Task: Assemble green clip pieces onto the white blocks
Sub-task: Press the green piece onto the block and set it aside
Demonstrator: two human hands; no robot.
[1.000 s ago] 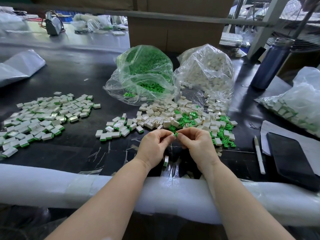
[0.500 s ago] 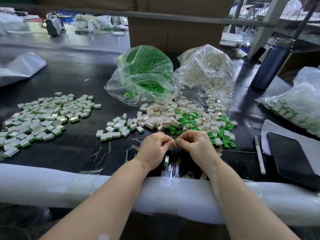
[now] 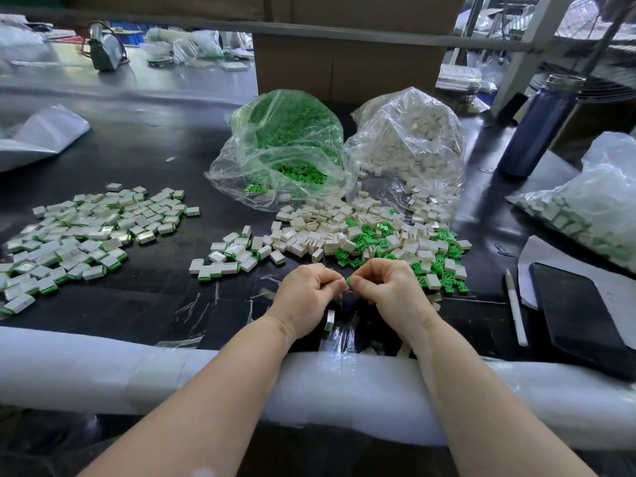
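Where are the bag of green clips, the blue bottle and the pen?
Bag of green clips (image 3: 285, 146): head view, on its bulging front.
Blue bottle (image 3: 540, 129): head view, mid-body.
Pen (image 3: 516, 309): head view, middle of its white shaft.

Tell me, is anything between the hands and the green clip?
No. The green clip is pinched right between the left hand and the right hand, fingers touching it. Whether a white block is in there too is hidden by the fingers.

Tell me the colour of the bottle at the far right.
Dark blue bottle, silver cap; head view.
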